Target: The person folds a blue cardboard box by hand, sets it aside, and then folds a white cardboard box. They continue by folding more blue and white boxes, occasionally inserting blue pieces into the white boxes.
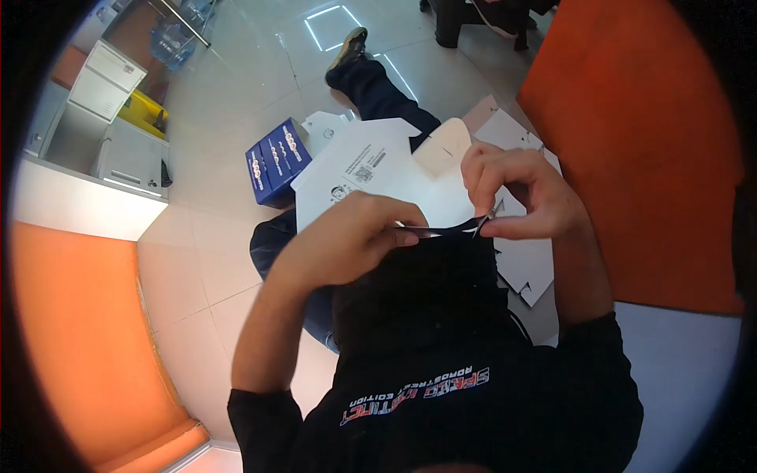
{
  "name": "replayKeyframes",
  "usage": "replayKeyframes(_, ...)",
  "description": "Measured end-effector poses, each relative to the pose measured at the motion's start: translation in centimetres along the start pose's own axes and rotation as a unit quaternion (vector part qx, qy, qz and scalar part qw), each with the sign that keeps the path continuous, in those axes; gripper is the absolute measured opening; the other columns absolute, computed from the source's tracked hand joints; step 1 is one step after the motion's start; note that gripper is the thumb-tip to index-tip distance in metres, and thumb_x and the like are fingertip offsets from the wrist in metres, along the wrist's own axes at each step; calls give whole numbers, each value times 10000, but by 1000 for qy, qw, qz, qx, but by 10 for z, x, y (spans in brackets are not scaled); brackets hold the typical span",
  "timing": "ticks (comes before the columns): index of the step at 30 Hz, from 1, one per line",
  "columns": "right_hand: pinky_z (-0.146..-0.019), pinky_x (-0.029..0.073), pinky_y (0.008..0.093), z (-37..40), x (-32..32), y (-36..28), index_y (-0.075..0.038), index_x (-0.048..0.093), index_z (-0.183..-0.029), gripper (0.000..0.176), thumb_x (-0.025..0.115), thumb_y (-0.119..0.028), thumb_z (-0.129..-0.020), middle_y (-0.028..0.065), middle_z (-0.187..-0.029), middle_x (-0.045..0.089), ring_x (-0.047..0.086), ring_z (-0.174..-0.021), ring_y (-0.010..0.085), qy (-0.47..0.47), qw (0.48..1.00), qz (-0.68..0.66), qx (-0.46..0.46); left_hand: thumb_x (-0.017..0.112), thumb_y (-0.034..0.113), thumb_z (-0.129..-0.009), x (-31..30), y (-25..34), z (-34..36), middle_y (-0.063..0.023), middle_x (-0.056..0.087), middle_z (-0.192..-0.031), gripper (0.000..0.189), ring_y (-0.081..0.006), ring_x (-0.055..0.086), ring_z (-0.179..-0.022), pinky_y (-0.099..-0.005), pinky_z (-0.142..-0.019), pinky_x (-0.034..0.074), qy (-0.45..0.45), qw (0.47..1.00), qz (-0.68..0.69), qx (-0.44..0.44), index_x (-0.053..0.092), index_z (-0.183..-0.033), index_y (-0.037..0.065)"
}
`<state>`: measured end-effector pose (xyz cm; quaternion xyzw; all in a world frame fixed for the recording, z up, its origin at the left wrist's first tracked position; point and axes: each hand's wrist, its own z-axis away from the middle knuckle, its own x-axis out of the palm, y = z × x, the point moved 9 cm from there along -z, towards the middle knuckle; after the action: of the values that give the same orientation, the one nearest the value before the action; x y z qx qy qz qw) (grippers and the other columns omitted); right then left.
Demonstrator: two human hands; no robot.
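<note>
My left hand [347,236] is closed, with its fingertips pinching one end of a thin dark strip [449,231] just above my lap. My right hand [528,197] is closed too, thumb and fingers around a small silvery metal tool [490,217]. The tool meets the strip's right end; its exact kind is too small to make out. Beyond my hands, a flat white cardboard sheet [394,177] with black print and a square code lies across my legs. A cream rounded piece [443,148] rests at its upper right.
A blue printed box [277,162] stands left of the cardboard. More cut white cardboard [524,264] lies to the right, beside an orange panel [631,158]. White cabinets [106,79] and a large water bottle [171,43] are at the upper left. Chair legs [449,27] show at the top.
</note>
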<state>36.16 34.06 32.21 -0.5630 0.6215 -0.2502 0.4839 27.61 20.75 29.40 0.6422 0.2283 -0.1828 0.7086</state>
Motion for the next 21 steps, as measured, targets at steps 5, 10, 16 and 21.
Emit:
replayKeyframes(5, -847, 415, 362, -1, -17, 19, -112, 749, -853, 157, 875, -54, -781, 29, -900, 688, 600, -941, 179, 14, 994, -107, 2, 661, 142, -1029, -7, -11, -11, -99, 749, -953, 178, -214, 667, -864, -331, -831, 515, -58, 996, 1, -66, 734, -1143, 27)
replayKeyframes(10, -854, 457, 355, 7, -23, 9, -96, 757, -886, 161, 890, -80, -797, 56, -902, 706, 639, -912, 168, 37, 986, -144, -75, 687, 251, -1027, -10, -14, -15, -97, 742, -970, 269, -186, 647, -854, -341, -818, 506, -49, 996, 46, -59, 734, -1162, 23)
replayKeyframes(16, -788, 536, 322, -3, -7, -16, -73, 738, -958, 194, 871, -150, -841, 97, -967, 716, 698, -882, 223, 104, 971, 203, 70, 663, 310, -1039, 12, -6, -30, -127, 749, -1010, 353, -213, 676, -885, -356, -842, 516, -97, 991, 49, -73, 715, -1253, 34)
replayKeyframes(21, -770, 564, 309, -2, -25, -16, -68, 725, -1021, 220, 847, -180, -876, 108, -968, 701, 704, -913, 238, 197, 938, 273, 84, 659, 299, -1041, 10, -15, -28, -181, 754, -1154, 411, -240, 715, -1005, -377, -950, 524, -79, 985, 112, -109, 672, -1311, -10)
